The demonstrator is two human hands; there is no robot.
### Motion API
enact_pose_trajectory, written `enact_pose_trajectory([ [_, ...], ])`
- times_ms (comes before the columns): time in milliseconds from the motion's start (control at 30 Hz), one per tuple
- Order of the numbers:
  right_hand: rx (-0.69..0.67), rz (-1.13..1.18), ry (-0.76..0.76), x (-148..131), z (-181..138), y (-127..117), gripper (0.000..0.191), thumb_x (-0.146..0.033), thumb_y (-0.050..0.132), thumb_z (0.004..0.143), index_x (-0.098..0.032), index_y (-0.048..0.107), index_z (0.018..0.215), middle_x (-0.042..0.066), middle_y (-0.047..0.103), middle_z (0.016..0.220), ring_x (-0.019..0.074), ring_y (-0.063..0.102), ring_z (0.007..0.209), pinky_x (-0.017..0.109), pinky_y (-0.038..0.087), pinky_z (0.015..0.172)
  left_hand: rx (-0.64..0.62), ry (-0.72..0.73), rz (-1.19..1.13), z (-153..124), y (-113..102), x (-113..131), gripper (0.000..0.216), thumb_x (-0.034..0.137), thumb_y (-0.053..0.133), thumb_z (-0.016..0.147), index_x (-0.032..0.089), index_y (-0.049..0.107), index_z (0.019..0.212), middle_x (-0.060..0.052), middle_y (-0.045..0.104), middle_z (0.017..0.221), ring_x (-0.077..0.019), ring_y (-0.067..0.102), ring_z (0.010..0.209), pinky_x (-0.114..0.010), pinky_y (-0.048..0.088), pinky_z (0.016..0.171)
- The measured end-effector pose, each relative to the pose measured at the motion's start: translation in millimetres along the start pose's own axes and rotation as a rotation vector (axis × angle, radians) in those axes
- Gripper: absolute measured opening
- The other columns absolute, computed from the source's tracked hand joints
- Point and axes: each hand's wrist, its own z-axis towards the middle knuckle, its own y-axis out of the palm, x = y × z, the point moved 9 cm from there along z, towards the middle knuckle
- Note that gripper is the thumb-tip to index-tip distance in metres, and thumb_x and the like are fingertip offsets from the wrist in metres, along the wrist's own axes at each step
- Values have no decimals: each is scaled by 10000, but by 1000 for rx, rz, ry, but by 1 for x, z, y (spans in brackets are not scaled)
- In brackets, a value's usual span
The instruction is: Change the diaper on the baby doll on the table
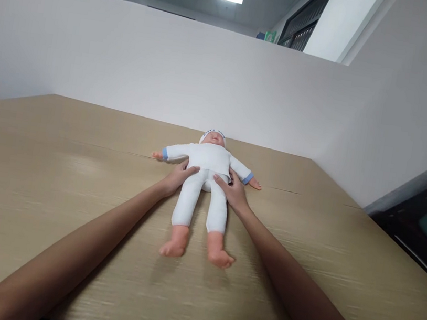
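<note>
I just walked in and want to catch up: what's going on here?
A person has both hands on a doll that lies face up on a wooden table. The left hand and right hand hold it at either side of the hips, thumbs on the front. It is dressed in white, with a white cap, its arms spread and its bare feet toward the person.

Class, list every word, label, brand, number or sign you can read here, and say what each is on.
White cap on the doll: blue lettering, too small and blurred to read.
Green object above the partition: too small to tell if any.
No other text shows.
</note>
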Motion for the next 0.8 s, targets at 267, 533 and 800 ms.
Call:
enact_pose_trajectory([
  [267,-25,-16,-43,3,0,-1,762,-668,661,897,-279,519,1537,63,577,1561,304,503,1467,506,349,1253,-12,2,-45,-8,6,7,605,470,741,897,169,606,1404,-131,637,1479,-369,571,1382,-474,479,1154],
  [533,-201,-84,-135,-13,-43,-1,958,-628,738,870,-286,316,1658,70,312,1731,326,268,1604,545,175,1322,-22,20,148,-44,15,24,751,397,805,836,223,539,1517,-101,606,1522,-387,506,1447,-435,457,1163],
  [800,-214,-135,-165,-17,-43,1,931,-634,679,916,-270,280,1673,86,299,1735,325,284,1601,531,196,1320,-25,1,193,-43,15,23,794,391,758,855,177,466,1562,-119,549,1578,-384,493,1458,-474,412,1217],
])
